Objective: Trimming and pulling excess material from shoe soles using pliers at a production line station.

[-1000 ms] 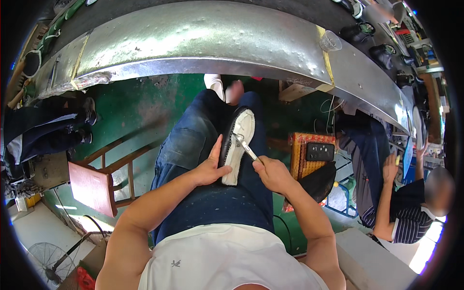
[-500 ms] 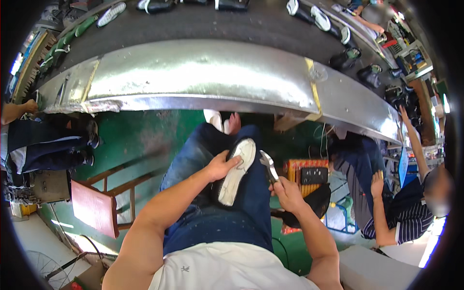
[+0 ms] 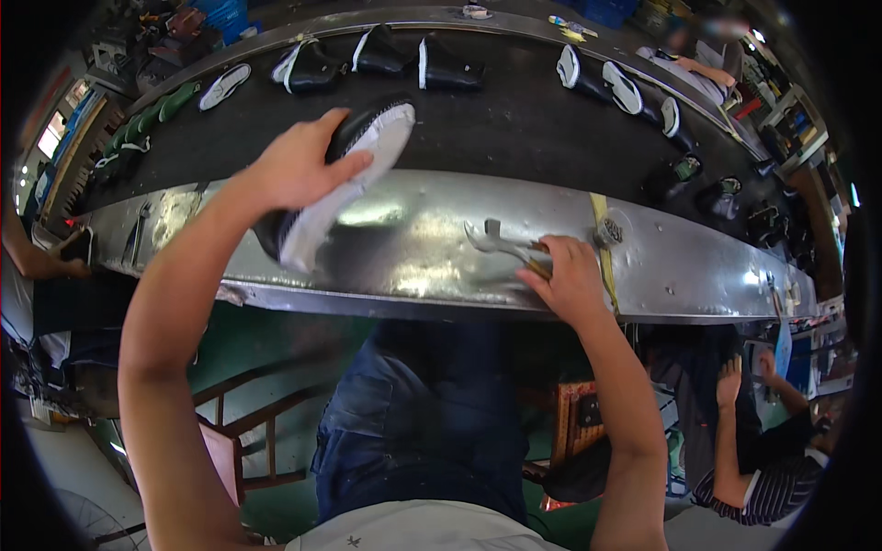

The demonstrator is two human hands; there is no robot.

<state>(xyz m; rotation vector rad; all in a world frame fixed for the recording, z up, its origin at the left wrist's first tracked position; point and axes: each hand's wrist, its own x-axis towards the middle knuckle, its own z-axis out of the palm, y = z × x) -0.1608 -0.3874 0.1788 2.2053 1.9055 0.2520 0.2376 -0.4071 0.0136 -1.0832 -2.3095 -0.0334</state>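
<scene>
My left hand [image 3: 299,165] grips a black shoe [image 3: 390,133] around its side, with the thumb across its pale underside. That shoe is raised and tilted over the metal ledge [image 3: 441,197], its toe toward the dark belt. In my right hand [image 3: 570,275] is a pair of steel lasting pincers [image 3: 496,241], held by the handles. Their curved jaws and small square hammer head point left, just above or on the ledge; I cannot tell whether they touch it.
Black boots with white soles [image 3: 452,66] lie along the belt [image 3: 514,119], with green ones [image 3: 179,99] at the left. A person in a striped shirt [image 3: 763,487] sits at the right; another person's hand [image 3: 69,257] is at the left. A wooden stool [image 3: 248,432] stands below the ledge.
My left hand has lifted the shoe from my lap, up and forward over the ledge. My right hand has carried the pincers forward above the ledge. The view has tilted toward the belt.
</scene>
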